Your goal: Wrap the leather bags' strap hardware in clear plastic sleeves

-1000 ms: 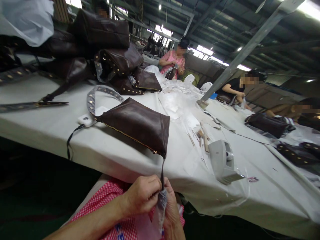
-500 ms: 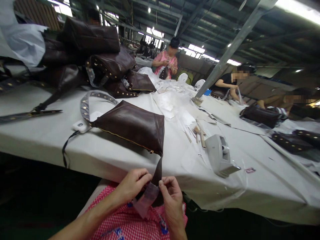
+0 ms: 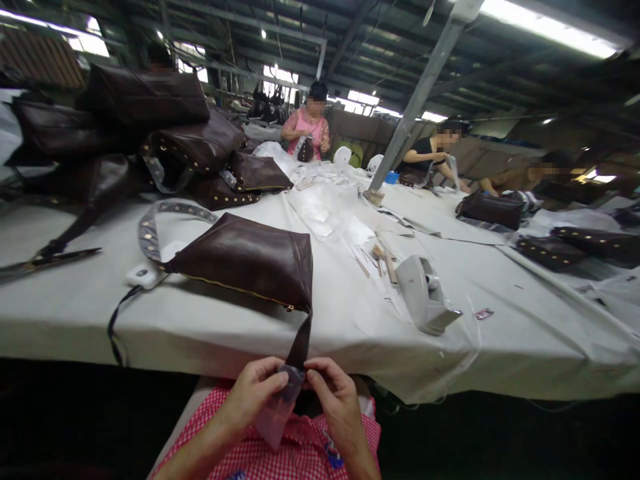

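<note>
A dark brown leather bag (image 3: pixel 245 260) lies on the white table (image 3: pixel 320 320) right in front of me. Its strap (image 3: pixel 301 343) hangs over the table edge into my lap. My left hand (image 3: pixel 257 389) and my right hand (image 3: pixel 334 392) both pinch the strap's end, where a piece of clear plastic wrap (image 3: pixel 273 417) covers it. The fingers of both hands are closed on the strap and plastic. A second, studded strap (image 3: pixel 150 230) curls behind the bag.
A pile of brown studded bags (image 3: pixel 165 143) fills the table's far left. A grey tape dispenser (image 3: pixel 425 297) and small sticks lie to the right. A white device with a black cord (image 3: pixel 143 275) sits beside the bag. Other people work at the table's far side.
The view has risen and my hands sit higher in it. They have moved from gripping the strap close together to pinching its plastic-covered end from both sides.
</note>
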Motion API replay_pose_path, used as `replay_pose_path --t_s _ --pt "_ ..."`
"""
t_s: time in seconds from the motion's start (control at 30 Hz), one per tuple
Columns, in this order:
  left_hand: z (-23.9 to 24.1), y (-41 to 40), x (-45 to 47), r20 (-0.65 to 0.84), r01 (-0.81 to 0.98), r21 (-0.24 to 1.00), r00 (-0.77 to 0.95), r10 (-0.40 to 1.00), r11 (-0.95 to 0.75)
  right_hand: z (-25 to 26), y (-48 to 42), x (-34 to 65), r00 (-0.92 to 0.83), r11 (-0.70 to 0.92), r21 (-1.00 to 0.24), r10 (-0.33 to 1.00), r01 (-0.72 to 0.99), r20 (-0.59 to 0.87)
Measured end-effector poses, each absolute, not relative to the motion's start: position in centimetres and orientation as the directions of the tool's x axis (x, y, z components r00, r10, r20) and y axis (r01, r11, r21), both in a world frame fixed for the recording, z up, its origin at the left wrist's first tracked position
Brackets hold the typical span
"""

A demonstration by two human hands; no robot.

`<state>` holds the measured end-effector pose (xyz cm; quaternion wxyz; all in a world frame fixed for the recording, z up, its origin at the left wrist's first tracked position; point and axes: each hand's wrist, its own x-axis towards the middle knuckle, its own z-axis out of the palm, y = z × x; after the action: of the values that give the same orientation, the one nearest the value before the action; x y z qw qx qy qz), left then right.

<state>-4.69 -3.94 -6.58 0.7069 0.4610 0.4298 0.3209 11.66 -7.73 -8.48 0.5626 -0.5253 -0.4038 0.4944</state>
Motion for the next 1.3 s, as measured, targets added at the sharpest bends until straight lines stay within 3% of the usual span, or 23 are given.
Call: replay_pose_path --t_s 0.27,0.4,0.63,0.87,1.0,1.3 --pt "-6.8 -3.8 -4.7 -0.219 0.008 0.971 0.448 0.867 0.241 -8.6 -7.5 11.6 0.143 0.024 -0.998 0.990 -0.050 0.017" --pt "-6.6 -4.0 -4.8 -0.160 0.094 0.987 0.478 0.864 0.130 -7.7 -7.1 11.3 0.095 -0.021 -0.998 0.995 -0.053 -0.026" --pt "-5.5 -4.1 -5.0 -0.106 0.187 0.982 0.494 0.863 0.013 -6.8 -6.8 11.1 0.068 -0.011 -0.986 0.998 0.165 0.000" --pt "-5.5 -4.1 -5.7 -0.170 0.109 0.985 0.516 0.840 0.132 -7.0 -6.1 11.5 0.141 0.089 -0.916 0.978 0.390 0.155" --pt "-6.7 -4.6 -6.1 -0.233 0.109 0.972 0.516 0.825 0.207 -6.8 -5.0 12.1 0.043 0.153 -0.862 0.979 0.483 0.197" --pt "-7.8 -4.8 -6.4 -0.244 -0.024 0.949 0.580 0.777 0.316 -6.9 -1.4 14.5 0.056 0.111 -0.914 0.988 0.390 0.144"
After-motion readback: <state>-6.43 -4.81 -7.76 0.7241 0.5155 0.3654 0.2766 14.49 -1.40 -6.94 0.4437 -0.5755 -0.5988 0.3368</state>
